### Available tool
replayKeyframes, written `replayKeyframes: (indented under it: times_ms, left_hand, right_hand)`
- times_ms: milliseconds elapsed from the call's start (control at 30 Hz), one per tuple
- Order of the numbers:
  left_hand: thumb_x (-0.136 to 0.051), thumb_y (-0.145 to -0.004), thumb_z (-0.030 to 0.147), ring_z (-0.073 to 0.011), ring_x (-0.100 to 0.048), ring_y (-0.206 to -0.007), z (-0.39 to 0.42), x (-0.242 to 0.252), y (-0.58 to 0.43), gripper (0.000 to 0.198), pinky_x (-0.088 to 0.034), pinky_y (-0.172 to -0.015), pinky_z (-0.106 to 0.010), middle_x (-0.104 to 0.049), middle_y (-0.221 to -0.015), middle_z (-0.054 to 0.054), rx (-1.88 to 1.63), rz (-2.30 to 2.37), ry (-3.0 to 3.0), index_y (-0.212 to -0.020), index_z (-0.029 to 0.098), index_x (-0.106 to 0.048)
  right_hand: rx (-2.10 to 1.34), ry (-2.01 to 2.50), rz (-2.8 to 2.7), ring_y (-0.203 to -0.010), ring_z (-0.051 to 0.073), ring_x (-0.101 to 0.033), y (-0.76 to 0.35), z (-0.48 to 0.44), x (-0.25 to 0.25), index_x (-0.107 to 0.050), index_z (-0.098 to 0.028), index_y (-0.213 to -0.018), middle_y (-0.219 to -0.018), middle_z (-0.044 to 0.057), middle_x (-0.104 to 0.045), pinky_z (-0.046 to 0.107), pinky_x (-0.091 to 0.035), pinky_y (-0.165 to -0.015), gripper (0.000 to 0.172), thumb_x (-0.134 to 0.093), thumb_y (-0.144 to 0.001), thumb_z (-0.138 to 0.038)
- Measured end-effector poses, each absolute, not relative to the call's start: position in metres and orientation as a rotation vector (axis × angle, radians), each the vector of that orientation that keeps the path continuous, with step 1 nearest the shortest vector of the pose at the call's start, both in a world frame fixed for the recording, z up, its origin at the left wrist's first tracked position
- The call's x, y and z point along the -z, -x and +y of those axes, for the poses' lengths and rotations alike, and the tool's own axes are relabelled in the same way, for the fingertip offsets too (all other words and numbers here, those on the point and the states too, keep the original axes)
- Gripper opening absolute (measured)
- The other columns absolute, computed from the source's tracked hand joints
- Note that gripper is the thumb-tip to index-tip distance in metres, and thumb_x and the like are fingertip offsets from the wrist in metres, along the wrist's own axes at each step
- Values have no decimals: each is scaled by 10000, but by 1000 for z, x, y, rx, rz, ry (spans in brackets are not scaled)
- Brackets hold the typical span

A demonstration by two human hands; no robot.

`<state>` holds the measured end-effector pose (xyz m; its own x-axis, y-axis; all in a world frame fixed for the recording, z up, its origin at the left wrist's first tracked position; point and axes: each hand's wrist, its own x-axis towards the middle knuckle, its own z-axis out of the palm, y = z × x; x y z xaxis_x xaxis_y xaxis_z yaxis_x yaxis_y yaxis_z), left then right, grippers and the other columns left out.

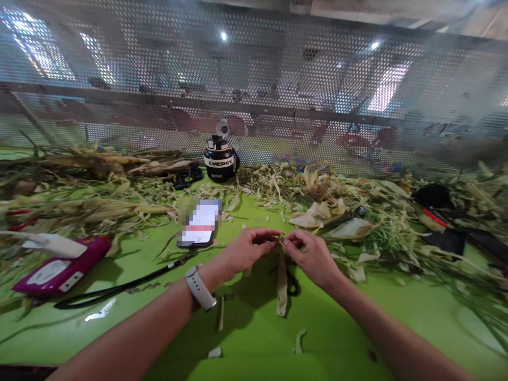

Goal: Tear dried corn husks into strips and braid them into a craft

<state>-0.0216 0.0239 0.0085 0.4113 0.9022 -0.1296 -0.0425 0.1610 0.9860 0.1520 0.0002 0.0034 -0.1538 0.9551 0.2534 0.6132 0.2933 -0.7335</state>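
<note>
My left hand (254, 247) and my right hand (310, 256) meet fingertip to fingertip over the green table. Both pinch the top of a pale strip of dried corn husk (282, 288), which hangs below the fingers. Exactly how the strip is folded or tied between the fingertips is too small to make out. Behind the strip lies a black loop (293, 284), perhaps a scissors handle, mostly hidden. A watch with a light band (200, 288) is on my left wrist. Small husk scraps (299, 341) lie nearer to me.
A phone (200, 222) with a black strap lies left of my hands. A magenta box (65, 267) with a white device on it is farther left. A black bottle (220, 159) stands at the back, before a perforated metal screen (257, 79). Husk heaps (317, 185) line the back and sides.
</note>
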Motion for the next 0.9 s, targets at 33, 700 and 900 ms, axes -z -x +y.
replayKeyframes:
  times_ms: [33, 700, 900]
  left_hand:
    - [-763, -619, 178, -138, -625, -808, 24, -9, 22, 252, -470, -835, -296, -732, -882, -48, -811, 902, -1221, -869, 178, -728]
    - [-786, -611, 236, -92, -596, -675, 27, -3, 23, 261, -484, -721, -239, -725, -828, -38, -801, 848, -1045, -852, 152, -730]
    - [-781, -607, 247, -99, -588, -685, 29, 0, 21, 245, -476, -731, -251, -715, -812, -32, -825, 840, -1093, -826, 153, -722]
  right_hand:
    - [-634, 1409, -1853, -517, 110, -470, -152, 0, -2, -585, -179, -682, -570, -14, -570, 219, -346, -515, 157, -518, -798, -263]
    - [-798, 1260, -1722, -659, 139, -548, -156, 10, 3, -530, -183, -805, -702, 2, -586, 252, -414, -615, 221, -534, -840, -401]
    - [-560, 1316, -1872, -660, 163, -552, -158, 8, -1, -510, -179, -1086, -732, 15, -579, 287, -423, -660, 249, -404, -907, -316]
